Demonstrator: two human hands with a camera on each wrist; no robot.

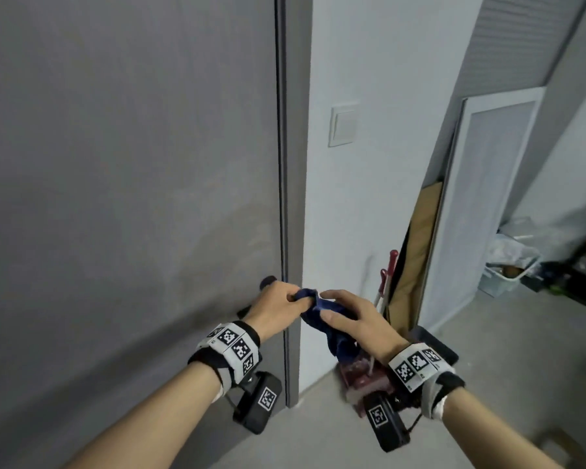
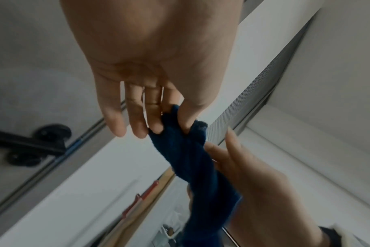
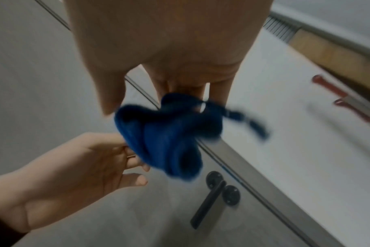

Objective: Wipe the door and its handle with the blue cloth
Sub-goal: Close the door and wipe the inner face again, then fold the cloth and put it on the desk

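Note:
The grey door [image 1: 132,181] fills the left of the head view. Its black lever handle [image 1: 267,281] is mostly hidden behind my left hand [image 1: 295,299]; it shows whole in the right wrist view [image 3: 209,202] and partly in the left wrist view [image 2: 32,143]. Both hands hold the bunched blue cloth [image 1: 318,309] just right of the door edge, clear of the door. My left thumb and fingers [image 2: 156,127] pinch the cloth's upper end [image 2: 190,158]. My right hand [image 1: 329,308] grips the rest, which hangs under the palm [image 3: 165,133].
A white wall with a light switch [image 1: 344,125] stands right of the door frame. Against it lean red-handled tools [image 1: 389,265], a cardboard sheet [image 1: 416,252] and a white panel [image 1: 481,204]. A red object [image 1: 362,377] lies on the floor below my right wrist. A bin with bags [image 1: 508,265] sits far right.

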